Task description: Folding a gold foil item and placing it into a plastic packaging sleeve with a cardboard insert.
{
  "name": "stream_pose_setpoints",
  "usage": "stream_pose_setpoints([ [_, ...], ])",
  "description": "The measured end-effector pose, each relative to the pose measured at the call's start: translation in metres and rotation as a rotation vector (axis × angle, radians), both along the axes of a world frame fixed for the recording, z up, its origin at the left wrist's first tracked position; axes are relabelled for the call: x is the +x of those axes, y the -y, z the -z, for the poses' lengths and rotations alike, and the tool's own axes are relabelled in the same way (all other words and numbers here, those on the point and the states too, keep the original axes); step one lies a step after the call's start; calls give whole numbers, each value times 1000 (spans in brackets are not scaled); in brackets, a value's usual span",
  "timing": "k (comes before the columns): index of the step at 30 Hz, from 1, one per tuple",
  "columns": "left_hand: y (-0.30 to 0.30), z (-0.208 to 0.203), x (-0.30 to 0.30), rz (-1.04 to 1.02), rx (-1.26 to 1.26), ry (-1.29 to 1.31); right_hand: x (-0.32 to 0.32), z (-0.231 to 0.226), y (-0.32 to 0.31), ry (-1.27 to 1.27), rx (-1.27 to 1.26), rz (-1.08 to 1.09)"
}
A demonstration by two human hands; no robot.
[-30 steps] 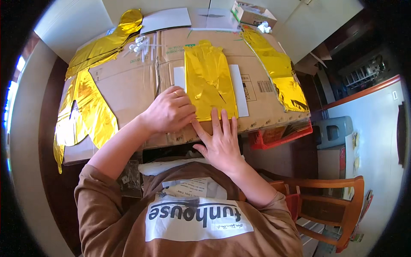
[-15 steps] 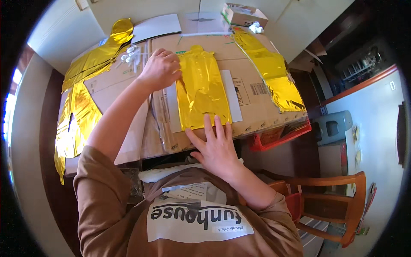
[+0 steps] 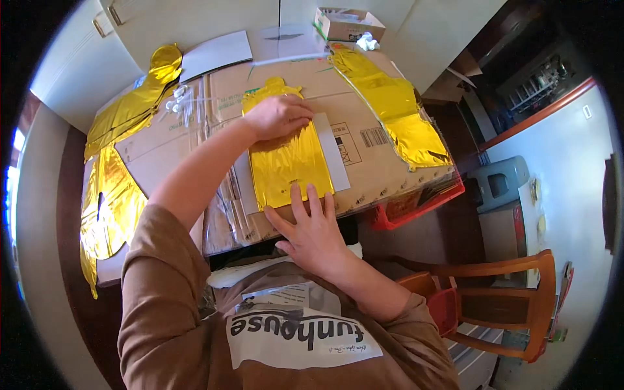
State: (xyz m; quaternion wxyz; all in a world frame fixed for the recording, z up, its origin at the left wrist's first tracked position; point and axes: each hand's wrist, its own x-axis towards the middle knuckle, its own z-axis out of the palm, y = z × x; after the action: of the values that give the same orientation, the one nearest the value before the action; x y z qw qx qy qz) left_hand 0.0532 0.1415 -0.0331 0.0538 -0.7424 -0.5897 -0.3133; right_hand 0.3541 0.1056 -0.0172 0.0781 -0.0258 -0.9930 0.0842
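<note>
A flat gold foil balloon (image 3: 290, 174), folded into a long panel, lies on a white card (image 3: 335, 156) in front of me. My left hand (image 3: 278, 117) rests across its upper part with bent fingers drawn together; what they hold, if anything, is hidden. Below it, my right hand (image 3: 315, 227) is open, its spread fingertips pressing the balloon's near edge. The foil between my hands looks fairly smooth, with fine creases by the left hand. Another gold foil balloon (image 3: 390, 110) lies flat at the right, and more gold foil (image 3: 117, 123) spreads along the left side.
Flattened cardboard (image 3: 214, 130) covers the table. At the back are a white sheet (image 3: 218, 55), a small open box (image 3: 351, 25) and a crumpled white tissue (image 3: 368, 41). Clear plastic bits (image 3: 179, 101) lie left. A red crate (image 3: 416, 208) and wooden chair (image 3: 500, 305) stand at the right.
My left hand has moved from the balloon's left edge rightward across its upper part. The foil's lower part looks flatter. My right hand stays at the near edge, and the view has shifted slightly.
</note>
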Motion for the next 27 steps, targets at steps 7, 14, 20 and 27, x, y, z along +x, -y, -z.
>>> stream_pose_setpoints([
  [7, 21, -17, -14, -439, 202, -179, -1, -5, -1, 22, -17, -4],
  [14, 100, -30, 127, -420, -96, 293, 1, -10, 0, 25, 15, 5],
  [20, 98, 19, 121, -546, -34, 84, 4, -16, -9, 11, -14, -50],
  [27, 95, 21, 129, -586, -102, -2, -8, -18, -62, -258, -302, 119],
])
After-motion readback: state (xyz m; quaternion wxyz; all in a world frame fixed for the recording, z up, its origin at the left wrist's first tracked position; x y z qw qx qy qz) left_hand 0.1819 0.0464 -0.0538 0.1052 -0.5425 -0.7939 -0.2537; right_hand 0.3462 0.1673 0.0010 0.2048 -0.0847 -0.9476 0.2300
